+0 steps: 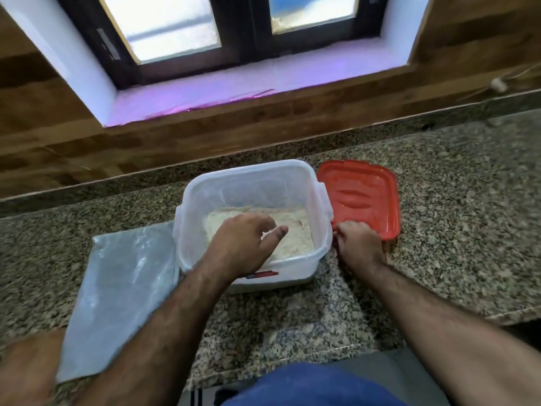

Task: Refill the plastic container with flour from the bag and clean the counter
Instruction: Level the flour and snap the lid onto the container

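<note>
A clear square plastic container (205, 189) stands on the granite counter (453, 200), partly filled with pale flour (295, 230). My left hand (240, 244) reaches down inside it, thumb out and fingers bent onto the flour, their tips hidden. The red lid (363, 194) lies flat just right of the container. My right hand (358, 244) is closed on the lid's near left corner. A flattened clear plastic bag (117, 288) lies on the counter against the container's left side.
A wooden backsplash (175, 136) and a window sill (234, 83) run behind the counter. The counter's front edge (512, 313) steps back at the right. My blue clothing (307, 385) shows at the bottom.
</note>
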